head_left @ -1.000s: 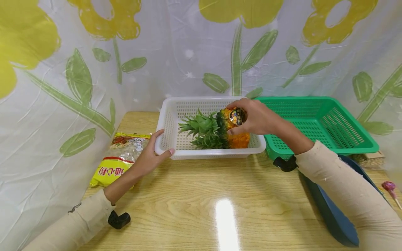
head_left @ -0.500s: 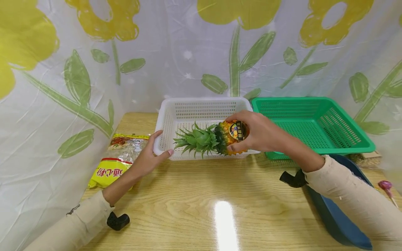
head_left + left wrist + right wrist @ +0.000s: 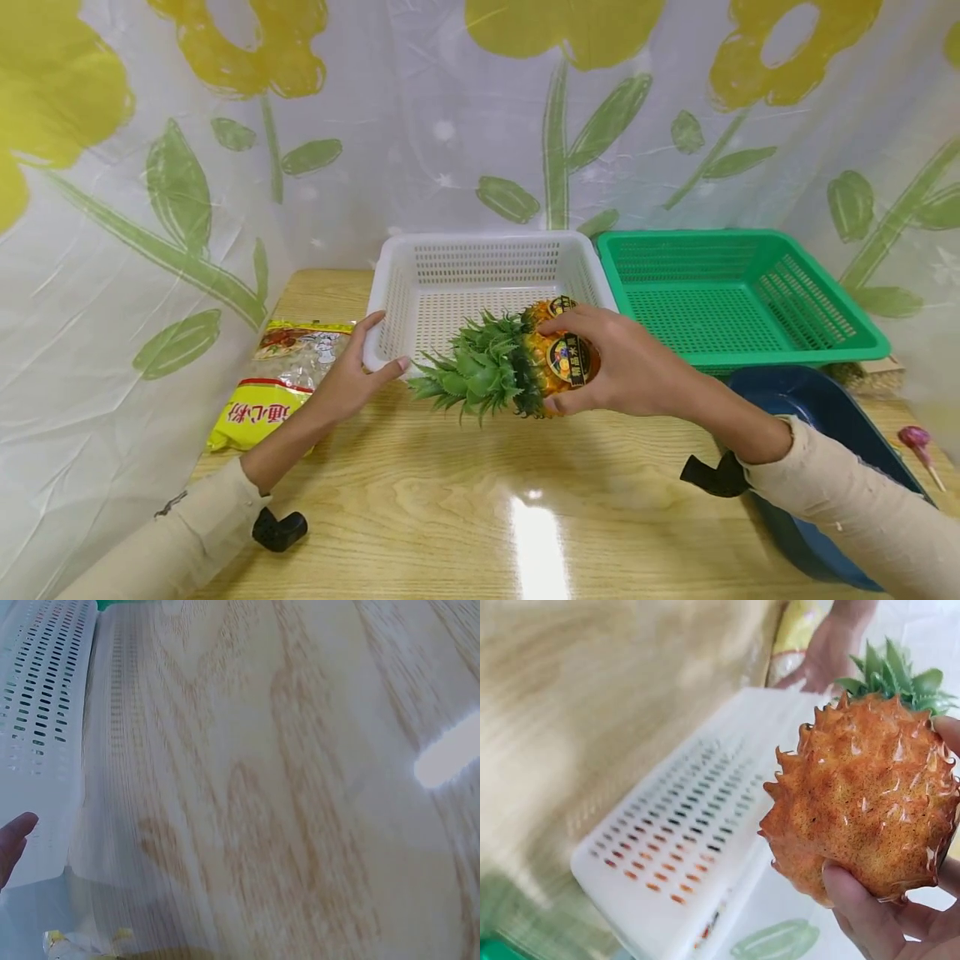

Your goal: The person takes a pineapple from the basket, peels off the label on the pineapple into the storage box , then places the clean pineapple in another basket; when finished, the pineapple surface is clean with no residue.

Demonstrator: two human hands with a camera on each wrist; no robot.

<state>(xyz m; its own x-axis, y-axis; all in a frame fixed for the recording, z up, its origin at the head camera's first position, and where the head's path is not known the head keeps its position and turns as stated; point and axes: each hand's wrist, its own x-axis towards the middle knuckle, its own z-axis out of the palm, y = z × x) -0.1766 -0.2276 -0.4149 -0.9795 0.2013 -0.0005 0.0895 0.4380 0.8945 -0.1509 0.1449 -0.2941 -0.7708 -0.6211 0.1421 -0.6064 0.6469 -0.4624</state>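
Observation:
My right hand [image 3: 615, 358] grips a small pineapple [image 3: 558, 367] with a black label by its body. It is held sideways over the front rim of the white basket [image 3: 487, 242], its green crown pointing left. In the right wrist view, fingers and thumb wrap the spiny orange fruit [image 3: 870, 795]. Behind it, partly hidden, a second pineapple [image 3: 560, 306] shows a label inside the basket. Orange also shows through the basket's holes. My left hand [image 3: 352, 375] holds the basket's left front corner, fingers at the side and thumb at the front; only its thumb [image 3: 15, 836] shows in the left wrist view.
A green basket [image 3: 795, 350] stands right of the white one. Under the right forearm lies a dark blue tub [image 3: 780, 387]. A yellow plastic food bag [image 3: 262, 417] lies beside my left arm, and a lollipop [image 3: 915, 437] at the far right. A flowered curtain [image 3: 420, 167] hangs behind.
My right hand has lifted a pineapple out of the white basket and brought it nearer me, past the front rim. The left hand keeps its hold on the basket.

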